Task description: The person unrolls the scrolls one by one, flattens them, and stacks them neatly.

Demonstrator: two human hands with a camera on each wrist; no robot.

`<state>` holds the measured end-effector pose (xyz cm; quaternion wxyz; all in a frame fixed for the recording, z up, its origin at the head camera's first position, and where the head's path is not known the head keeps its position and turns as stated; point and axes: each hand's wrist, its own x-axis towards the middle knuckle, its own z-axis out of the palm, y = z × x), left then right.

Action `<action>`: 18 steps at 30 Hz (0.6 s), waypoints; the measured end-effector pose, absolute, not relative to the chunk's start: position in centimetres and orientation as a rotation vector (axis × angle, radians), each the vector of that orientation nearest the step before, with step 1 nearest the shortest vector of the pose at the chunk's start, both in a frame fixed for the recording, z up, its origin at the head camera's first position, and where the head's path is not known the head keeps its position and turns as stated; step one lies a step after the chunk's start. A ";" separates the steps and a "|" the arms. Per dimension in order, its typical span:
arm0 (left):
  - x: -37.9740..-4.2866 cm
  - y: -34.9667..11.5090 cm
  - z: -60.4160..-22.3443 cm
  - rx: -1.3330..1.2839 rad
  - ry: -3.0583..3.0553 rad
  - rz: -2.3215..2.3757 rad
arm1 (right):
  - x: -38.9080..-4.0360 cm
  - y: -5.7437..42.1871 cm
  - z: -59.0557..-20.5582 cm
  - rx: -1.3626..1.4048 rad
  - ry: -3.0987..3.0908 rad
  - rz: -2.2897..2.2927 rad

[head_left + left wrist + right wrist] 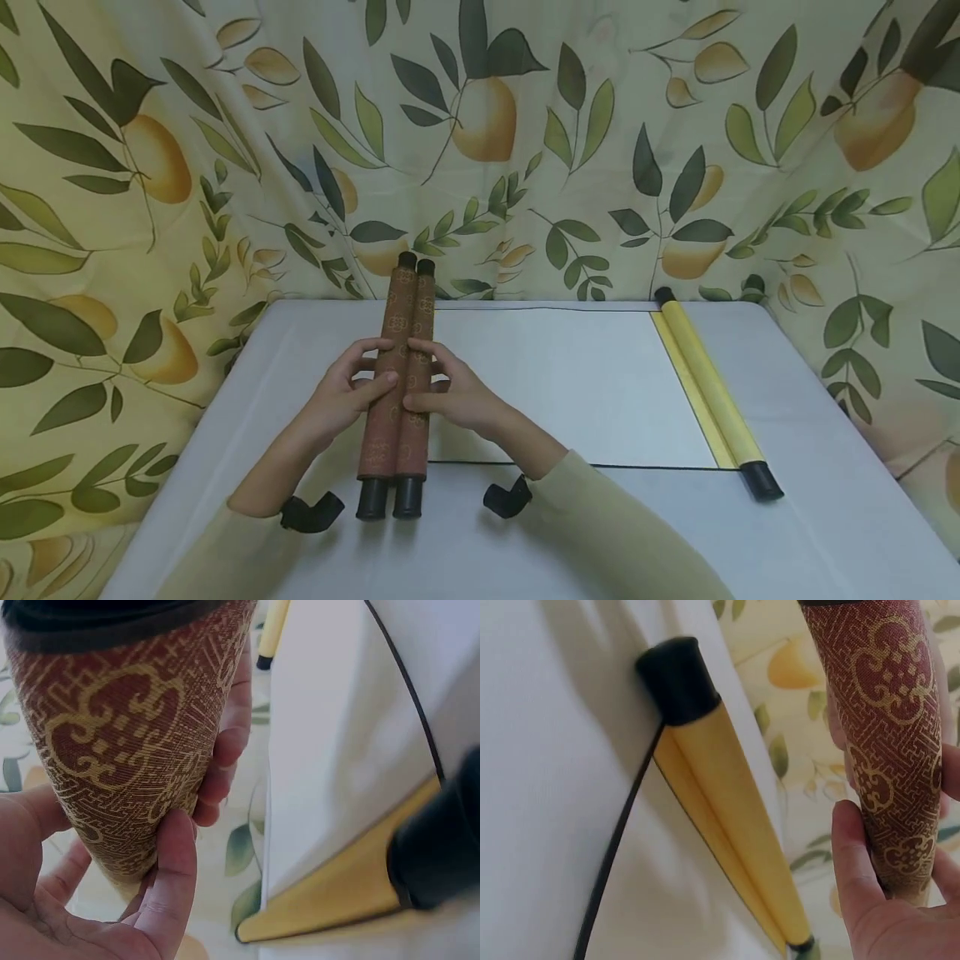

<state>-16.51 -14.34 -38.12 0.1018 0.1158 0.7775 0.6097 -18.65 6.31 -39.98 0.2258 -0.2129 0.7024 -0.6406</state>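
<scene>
Two reddish-brown brocade rolls with black end caps lie side by side like a closed double-roller scroll. My left hand holds the left roll, thumb on top and fingers at its far left side. On the right roll, my right hand has its thumb and fingers in the same kind of grip. Gold cloud patterns on the brocade show close up in both wrist views. Under and to the right of the rolls, a white scroll sheet lies spread out, its left end hidden in the head view.
A yellow roller with black end caps lies at the sheet's right end. In the left wrist view, a yellow strip meets a black cap. Black bands circle the wrists. Behind the white table hangs a fruit-patterned curtain.
</scene>
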 end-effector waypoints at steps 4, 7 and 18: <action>-16.8 -12.2 -37.9 0.384 2.253 1.814 | -18.3 8.3 -39.4 -0.537 1.996 -1.754; -17.1 -11.2 -38.1 0.412 2.226 1.827 | -18.2 9.1 -39.4 -0.501 2.011 -1.773; -19.6 -8.4 -41.4 0.462 2.147 1.910 | -18.0 11.7 -39.7 -0.464 2.032 -1.874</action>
